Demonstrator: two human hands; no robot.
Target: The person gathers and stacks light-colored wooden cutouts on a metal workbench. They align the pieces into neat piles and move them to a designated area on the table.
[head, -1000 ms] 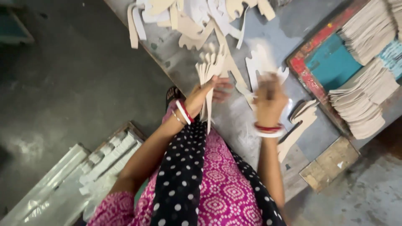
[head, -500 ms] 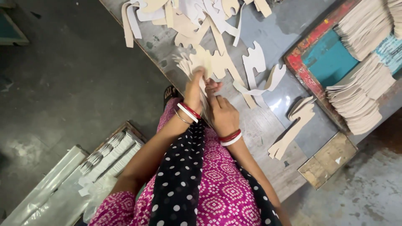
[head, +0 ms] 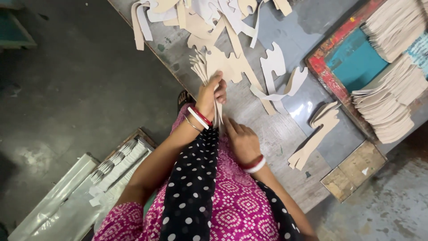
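Two hands work at the table edge: the left hand grips a bundle of tan cutouts (held upright, fanned at the top), while the right hand rests just beside its lower end, fingers together.

Pink patterned dress, black white-dotted scarf, beige cutouts.

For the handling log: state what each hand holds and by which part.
The left hand grips a bundle of beige cut-out pieces around its lower half, fanned tops free. The right hand holds nothing; it lies flat on the table.
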